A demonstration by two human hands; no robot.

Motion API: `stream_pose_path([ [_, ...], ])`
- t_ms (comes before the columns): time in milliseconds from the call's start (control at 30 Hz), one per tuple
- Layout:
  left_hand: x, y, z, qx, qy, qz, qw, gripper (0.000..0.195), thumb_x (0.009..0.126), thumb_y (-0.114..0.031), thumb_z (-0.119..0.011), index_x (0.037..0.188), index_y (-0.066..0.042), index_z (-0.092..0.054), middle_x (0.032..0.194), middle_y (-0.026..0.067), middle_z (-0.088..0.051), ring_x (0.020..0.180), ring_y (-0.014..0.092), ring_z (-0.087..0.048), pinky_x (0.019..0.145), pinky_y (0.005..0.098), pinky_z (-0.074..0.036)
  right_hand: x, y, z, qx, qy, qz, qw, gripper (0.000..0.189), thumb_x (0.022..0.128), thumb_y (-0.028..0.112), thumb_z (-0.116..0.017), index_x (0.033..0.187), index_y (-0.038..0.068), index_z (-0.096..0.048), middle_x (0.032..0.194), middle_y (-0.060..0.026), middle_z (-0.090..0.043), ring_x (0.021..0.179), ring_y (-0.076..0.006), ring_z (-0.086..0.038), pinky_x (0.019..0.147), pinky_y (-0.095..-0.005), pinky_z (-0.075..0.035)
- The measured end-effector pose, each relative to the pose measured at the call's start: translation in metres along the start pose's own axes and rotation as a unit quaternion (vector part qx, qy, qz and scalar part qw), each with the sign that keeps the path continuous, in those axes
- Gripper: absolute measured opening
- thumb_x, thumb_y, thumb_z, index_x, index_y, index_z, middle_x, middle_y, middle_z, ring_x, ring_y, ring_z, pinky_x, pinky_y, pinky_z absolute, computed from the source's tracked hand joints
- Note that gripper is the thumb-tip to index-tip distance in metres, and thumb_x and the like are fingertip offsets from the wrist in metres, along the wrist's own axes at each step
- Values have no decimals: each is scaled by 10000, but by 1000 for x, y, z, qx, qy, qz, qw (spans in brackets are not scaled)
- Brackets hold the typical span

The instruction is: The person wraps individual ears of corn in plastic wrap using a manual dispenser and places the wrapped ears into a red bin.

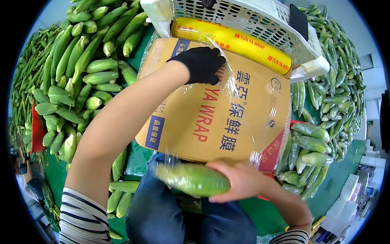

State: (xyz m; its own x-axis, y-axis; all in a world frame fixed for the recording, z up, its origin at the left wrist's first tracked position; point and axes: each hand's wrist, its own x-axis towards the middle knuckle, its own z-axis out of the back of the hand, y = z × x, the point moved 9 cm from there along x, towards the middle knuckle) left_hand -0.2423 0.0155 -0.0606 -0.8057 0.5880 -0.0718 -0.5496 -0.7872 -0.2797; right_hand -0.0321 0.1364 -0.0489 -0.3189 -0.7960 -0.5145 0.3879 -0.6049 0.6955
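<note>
My left hand (199, 65), in a black glove, rests over the upper part of a printed cardboard box (186, 122). Its fingertips touch clear plastic film (230, 74) that runs down from a yellow roll of cling wrap (231, 42); whether they pinch it is hidden. My bare right hand (234, 180) grips one end of a green ear of corn in its husk (193, 180). Glossy film covers this ear, which is held above my lap at the box's near edge. The ear and the hand are blurred.
Behind the roll stands a white perforated plastic crate (253, 18) with a dark flat object (298, 21) on its rim. Unwrapped corn (100, 71) is heaped at left. Film-wrapped ears (310, 143) lie piled at right on the green surface (344, 174).
</note>
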Motion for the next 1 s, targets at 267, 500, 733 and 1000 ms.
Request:
stream_pose_path([
  [267, -102, -99, 15, -416, -296, 44, 859, 706, 770, -300, -753, 1372, -88, -451, 1465, 209, -350, 1341, 364, -367, 1066, 448, -345, -16, -34, -19, 700, -92, -60, 706, 784, 862, 612, -462, 1318, -22, -399, 953, -258, -608, 725, -310, -654, 591, -381, -551],
  [500, -81, -59, 8, -886, -242, -19, 396, 495, 869, -178, -616, 1312, -38, -445, 839, 85, -613, 748, 190, -626, 694, 283, -506, 48, 35, -21, 900, 119, 176, 381, 906, 842, 771, -272, 1336, 23, -405, 915, -245, -602, 487, -288, -574, 397, -352, -472],
  [733, -94, -36, 9, -843, -253, 2, 474, 315, 909, -219, -607, 1144, -40, -499, 920, 70, -613, 801, 187, -610, 767, 311, -526, 32, 27, -49, 839, 133, 188, 492, 858, 820, 738, -447, 1195, -34, -456, 825, -178, -573, 513, -212, -585, 394, -298, -469],
  [1000, -181, 32, -33, -646, -378, 276, 604, 442, 1005, -379, -418, 1313, -62, -434, 1168, 100, -596, 987, 229, -605, 878, 400, -498, -17, -41, 37, 119, -363, -53, 923, 702, 714, 177, -758, 1322, 60, -428, 992, -142, -655, 795, -280, -674, 727, -365, -535],
])
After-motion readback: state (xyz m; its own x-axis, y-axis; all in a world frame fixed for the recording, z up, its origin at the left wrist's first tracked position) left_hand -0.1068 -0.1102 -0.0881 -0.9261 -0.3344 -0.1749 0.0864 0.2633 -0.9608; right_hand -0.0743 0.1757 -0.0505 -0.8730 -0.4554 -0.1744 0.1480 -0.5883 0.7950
